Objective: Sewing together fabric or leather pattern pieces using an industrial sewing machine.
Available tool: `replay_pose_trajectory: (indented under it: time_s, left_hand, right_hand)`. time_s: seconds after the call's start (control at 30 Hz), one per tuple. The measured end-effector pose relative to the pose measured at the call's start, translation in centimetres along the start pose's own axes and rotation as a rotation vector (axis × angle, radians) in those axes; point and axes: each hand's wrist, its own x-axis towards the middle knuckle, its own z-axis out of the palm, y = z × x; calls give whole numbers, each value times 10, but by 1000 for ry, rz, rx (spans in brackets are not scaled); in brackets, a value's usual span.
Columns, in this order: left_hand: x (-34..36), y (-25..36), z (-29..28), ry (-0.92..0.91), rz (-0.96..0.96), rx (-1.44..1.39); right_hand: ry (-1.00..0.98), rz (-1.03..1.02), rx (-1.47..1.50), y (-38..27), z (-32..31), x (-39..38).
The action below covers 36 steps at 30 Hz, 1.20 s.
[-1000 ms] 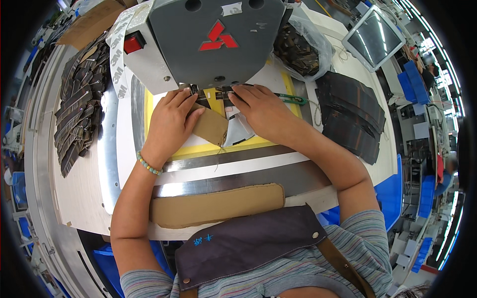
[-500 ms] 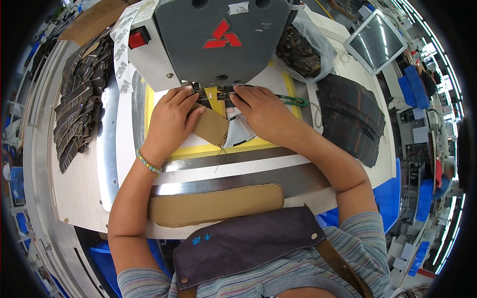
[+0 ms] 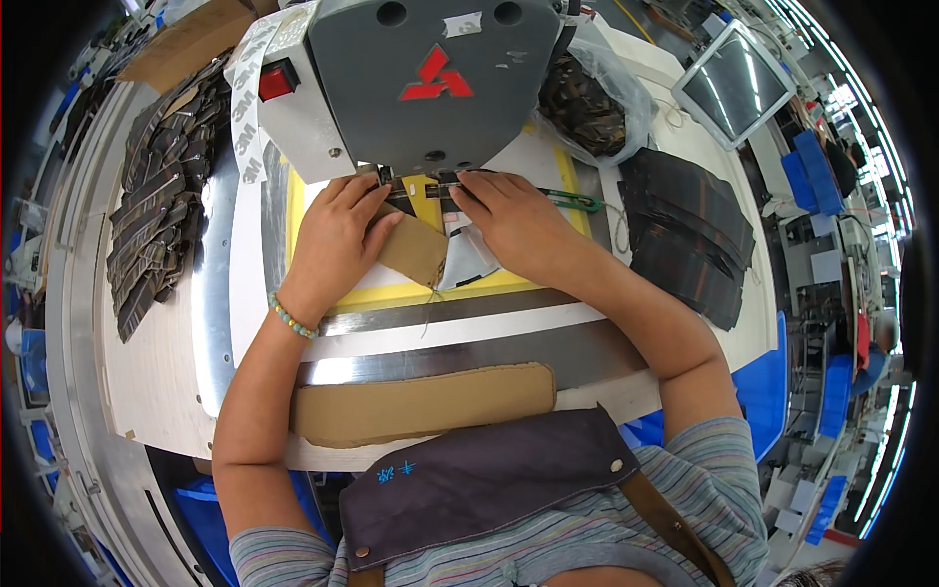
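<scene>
Under the grey head of a sewing machine (image 3: 430,98), both my hands rest side by side on dark fabric (image 3: 442,191). My left hand (image 3: 340,230) lies with fingers stretched forward, thumb apart, beside a tan card piece (image 3: 416,249). My right hand (image 3: 518,220) has its fingers laid over the right part of the fabric, the thumb held a little apart. Between them is a narrow yellow piece (image 3: 424,201). The fingertips partly cover the fabric, and the machine head hides what lies farther back. A green-handled tool (image 3: 575,201) sits just beyond my right hand.
Striped dark fabric pieces (image 3: 161,196) are heaped at the left. Stacked dark panels (image 3: 690,235) and a clear bag (image 3: 597,98) of dark pieces stand right. A tan board (image 3: 425,403) lies along the near edge. A red switch (image 3: 278,80) is on the machine's left.
The view has shifted very slightly. My hands keep the same place on the fabric, and nothing else has visibly moved.
</scene>
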Motion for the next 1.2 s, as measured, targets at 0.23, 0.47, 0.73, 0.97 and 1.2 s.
replay_pose_trajectory:
  time_s: [0.23, 0.47, 0.73, 0.97, 1.2]
  left_hand:
    - [-1, -6, 5, 66, -54, -21]
    - [9, -1, 1, 2, -154, -73]
    - [7, -4, -13, -262, -191, -430]
    - [-31, 68, -89, -607, -284, -585]
    - [-37, 65, -91, -533, -502, -783]
  right_hand:
    - [-1, 2, -96, 2, 1, -2]
    - [-24, 175, 28, 7, -22, 17]
    - [-62, 186, 439, 0, -10, 17]
    - [-299, 22, 544, -4, -99, -40]
    - [-139, 125, 84, 40, -34, -63]
